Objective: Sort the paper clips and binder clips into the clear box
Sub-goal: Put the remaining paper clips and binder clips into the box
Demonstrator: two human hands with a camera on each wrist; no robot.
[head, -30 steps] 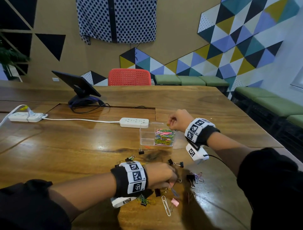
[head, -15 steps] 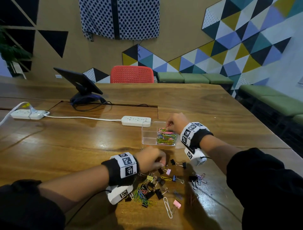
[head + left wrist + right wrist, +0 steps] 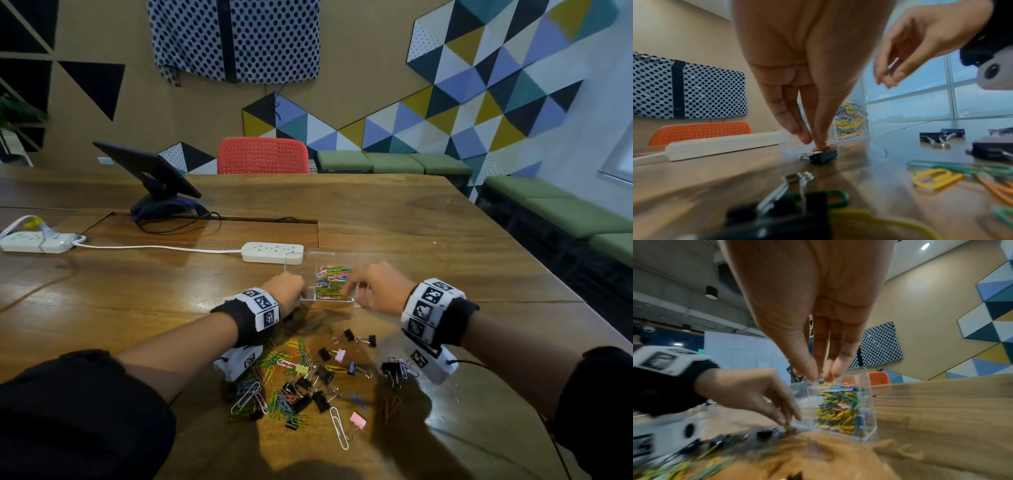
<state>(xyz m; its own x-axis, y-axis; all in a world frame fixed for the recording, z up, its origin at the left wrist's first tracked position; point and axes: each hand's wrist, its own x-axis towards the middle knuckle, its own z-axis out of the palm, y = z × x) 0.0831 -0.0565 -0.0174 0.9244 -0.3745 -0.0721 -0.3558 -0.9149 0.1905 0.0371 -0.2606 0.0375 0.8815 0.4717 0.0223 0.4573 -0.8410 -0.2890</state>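
A clear box point(image 3: 298, 270) stands mid-table; its right compartment is full of coloured paper clips point(image 3: 330, 282), and the left one looks empty. A mixed pile of paper clips and binder clips point(image 3: 298, 383) lies in front of it. My left hand point(image 3: 297, 301) is down at the box's near left corner. In the left wrist view its fingertips point(image 3: 805, 138) pinch a small paper clip, touching a red clip on a black binder clip point(image 3: 824, 156). My right hand point(image 3: 821, 377) hovers over the clip-filled compartment point(image 3: 838, 404), fingers pointing down, nothing seen between them.
A white power strip point(image 3: 272, 252) lies just behind the box, with its cord running to a second strip point(image 3: 37, 241). A tablet on a stand point(image 3: 150, 174) and a red chair point(image 3: 263, 156) are farther back. Green benches point(image 3: 575, 219) line the right, beyond the table's edge.
My left hand has left the clip pile and moved forward to the box's near left corner. My right hand has drawn back from the box's far side to its near right part.
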